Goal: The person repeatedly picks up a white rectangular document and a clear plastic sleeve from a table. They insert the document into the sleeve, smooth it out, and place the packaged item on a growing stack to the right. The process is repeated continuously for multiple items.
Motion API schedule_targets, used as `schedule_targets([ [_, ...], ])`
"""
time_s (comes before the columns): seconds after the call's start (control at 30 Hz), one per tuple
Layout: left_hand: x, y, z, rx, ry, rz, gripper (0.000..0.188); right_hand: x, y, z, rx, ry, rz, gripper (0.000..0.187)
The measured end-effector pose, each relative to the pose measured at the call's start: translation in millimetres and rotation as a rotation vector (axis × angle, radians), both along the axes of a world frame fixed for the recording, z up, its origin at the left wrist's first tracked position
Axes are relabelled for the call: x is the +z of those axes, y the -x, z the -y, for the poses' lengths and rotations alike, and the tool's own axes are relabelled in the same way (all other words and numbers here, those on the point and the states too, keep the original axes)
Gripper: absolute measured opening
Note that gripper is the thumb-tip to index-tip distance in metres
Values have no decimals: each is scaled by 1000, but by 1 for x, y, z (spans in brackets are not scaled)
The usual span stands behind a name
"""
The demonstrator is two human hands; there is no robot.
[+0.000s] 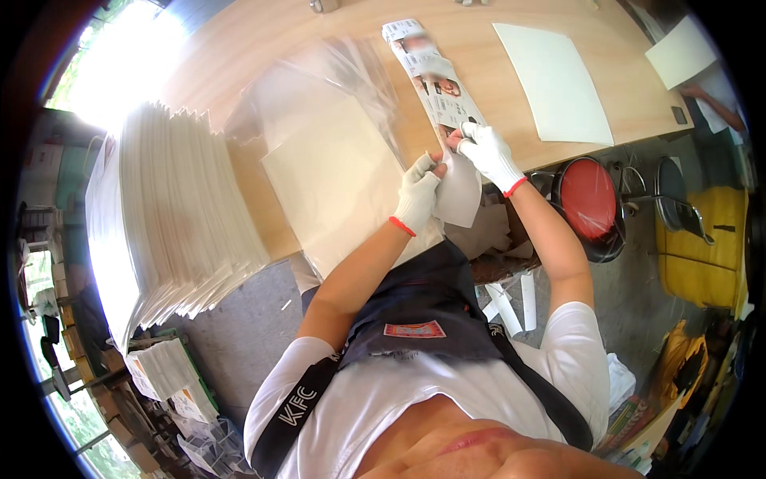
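Observation:
A long strip of printed labels (pixel 435 86) in white, black and reddish tones lies on the wooden table, its near end at my hands. My left hand (pixel 415 191), in a white glove with bare fingertips and a red cuff, pinches that end from the left. My right hand (pixel 488 156), gloved the same way, has its fingers closed on the strip's right edge. Plain white backing paper (pixel 460 191) hangs from the strip below my fingers, past the table edge. A cream sheet stack in clear plastic (pixel 331 176) is to the left of my left hand.
Tall stacked white sheets (pixel 175 207) stand at the left. One flat white sheet (pixel 554 84) lies on the table (pixel 495 12) at the right. Beyond the near edge are a red-seated stool (pixel 589 198) and loose paper scraps (pixel 504 305). Another person's hand (pixel 716 105) shows far right.

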State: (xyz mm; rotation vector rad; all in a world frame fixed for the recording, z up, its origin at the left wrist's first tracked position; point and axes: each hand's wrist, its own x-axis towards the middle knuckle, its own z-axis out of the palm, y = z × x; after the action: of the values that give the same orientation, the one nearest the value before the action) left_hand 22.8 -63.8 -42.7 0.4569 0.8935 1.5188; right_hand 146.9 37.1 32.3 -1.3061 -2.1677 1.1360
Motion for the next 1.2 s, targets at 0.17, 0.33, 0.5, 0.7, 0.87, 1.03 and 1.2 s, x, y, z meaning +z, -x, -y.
schedule_targets([
  [0.17, 7, 1, -6, -7, 18, 172, 20, 25, 9, 9, 64, -145, 172, 19],
  [0.33, 17, -5, -9, 38, 70, 176, 23, 1, 5, -11, 47, 25, 76, 17],
  [0.5, 9, -3, -8, 47, 66, 193, 24, -6, 2, -27, 49, 322, -93, 19],
  [0.7, 24, -4, -9, 65, 51, 204, 20, 20, 11, -3, 119, -216, 249, 18],
  [0.87, 5, -6, -10, 111, 93, 204, 19, 3, 8, -18, 38, 177, 102, 18],
  [1.03, 11, -7, -7, 104, 68, 237, 21, 4, 7, -7, 118, -83, 109, 17],
  [1.2, 11, -7, -6, 104, 102, 185, 23, 11, 11, -5, 97, -110, 134, 18],
])
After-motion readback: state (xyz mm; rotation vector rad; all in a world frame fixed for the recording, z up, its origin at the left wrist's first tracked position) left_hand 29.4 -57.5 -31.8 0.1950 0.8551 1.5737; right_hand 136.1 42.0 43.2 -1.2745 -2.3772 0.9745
